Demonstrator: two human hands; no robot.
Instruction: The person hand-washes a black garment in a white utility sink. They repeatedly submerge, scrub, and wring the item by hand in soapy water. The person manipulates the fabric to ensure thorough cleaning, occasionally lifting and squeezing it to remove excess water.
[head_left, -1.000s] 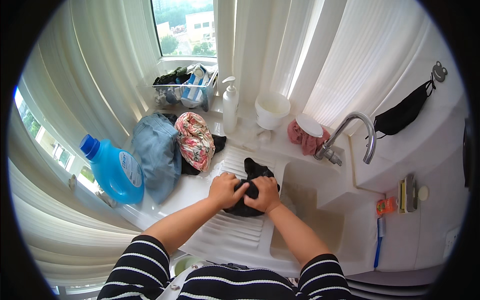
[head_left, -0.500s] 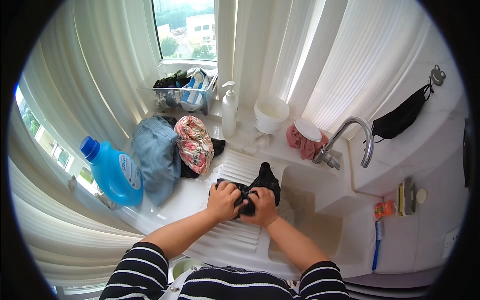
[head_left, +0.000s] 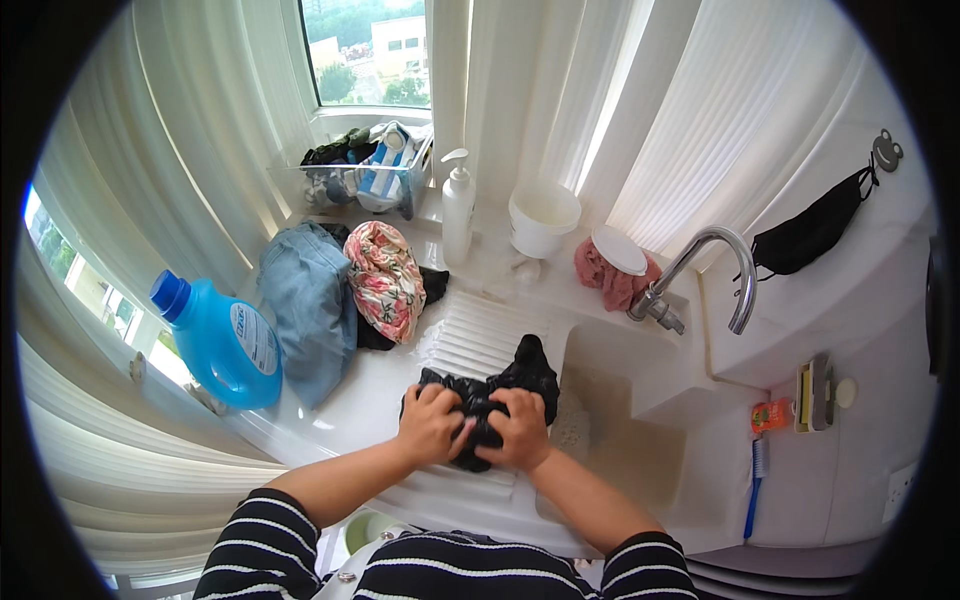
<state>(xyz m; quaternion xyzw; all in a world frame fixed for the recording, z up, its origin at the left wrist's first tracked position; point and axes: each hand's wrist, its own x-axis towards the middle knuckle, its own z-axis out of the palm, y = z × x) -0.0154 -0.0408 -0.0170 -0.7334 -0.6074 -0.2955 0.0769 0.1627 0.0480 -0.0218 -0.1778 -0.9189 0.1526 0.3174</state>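
The fingers of the left hand (head_left: pixel 428 428) are curled down into a shiny black cloth (head_left: pixel 478 398), and those of the right hand (head_left: pixel 518 432) are bent over it just beside; both have hold of the bunched fabric. The cloth lies on the ridged washboard (head_left: pixel 482 325), left of the sink basin (head_left: pixel 640 425), one end poking out to the far side beyond the right hand. Farther left on the white surface (head_left: pixel 345 420) are a floral cloth (head_left: pixel 386 278), light-blue denim (head_left: pixel 308 312) touching it, and a blue detergent bottle (head_left: pixel 228 345) with a darker cap. Along the far side stand a clear bin (head_left: pixel 405 190), a white pump bottle (head_left: pixel 458 218) and a white tub (head_left: pixel 543 222). Toward the right, a pink cloth (head_left: pixel 596 272) sits under a white lid (head_left: pixel 620 250), beside the chrome faucet (head_left: pixel 742 275). A black face mask (head_left: pixel 815 238) hangs at far right; nearer is a blue-handled brush (head_left: pixel 752 495).
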